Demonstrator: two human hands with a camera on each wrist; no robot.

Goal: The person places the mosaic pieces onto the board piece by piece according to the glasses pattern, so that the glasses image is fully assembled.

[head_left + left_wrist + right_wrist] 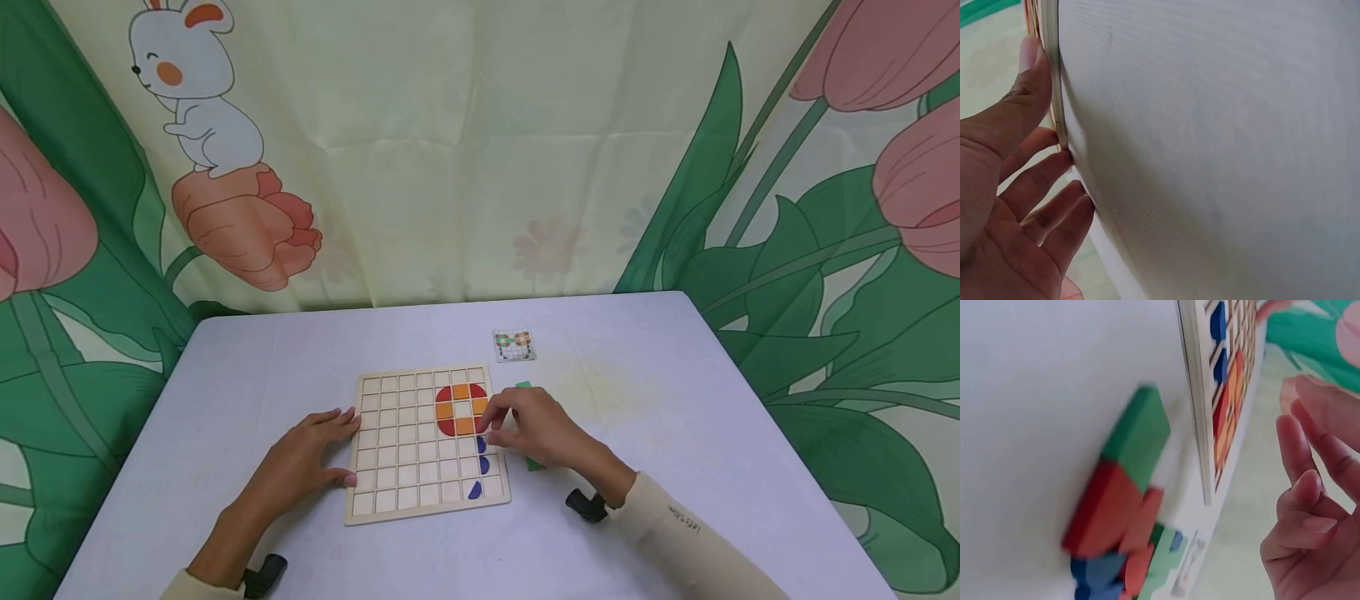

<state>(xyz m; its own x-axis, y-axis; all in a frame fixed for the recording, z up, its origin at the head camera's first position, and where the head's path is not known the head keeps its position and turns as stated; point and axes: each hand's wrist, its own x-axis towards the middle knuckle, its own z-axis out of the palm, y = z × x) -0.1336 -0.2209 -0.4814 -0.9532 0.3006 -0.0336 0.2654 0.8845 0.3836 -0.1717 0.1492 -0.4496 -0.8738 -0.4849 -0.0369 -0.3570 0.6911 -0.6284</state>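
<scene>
A wooden grid board point(405, 475) lies on the table. On its right side, red rounded corner pieces and orange squares point(461, 391) form a ring, and three blue pieces point(483, 465) sit in cells below it. My left hand point(303, 454) rests at the board's left edge, thumb and fingers spread along it; the left wrist view shows the fingertips touching the edge. Over the board's right edge is my right hand point(536, 425), fingers loosely bent, index fingertip by the ring's lower right red piece. In the right wrist view nothing shows between its fingers.
Right of the board lie green point(1138, 437), red point(1104, 506) and blue point(1097, 572) pieces, mostly hidden under my right hand in the head view. Behind the board is a small pattern card point(513, 345). A printed curtain point(420, 167) hangs behind the white table point(645, 517).
</scene>
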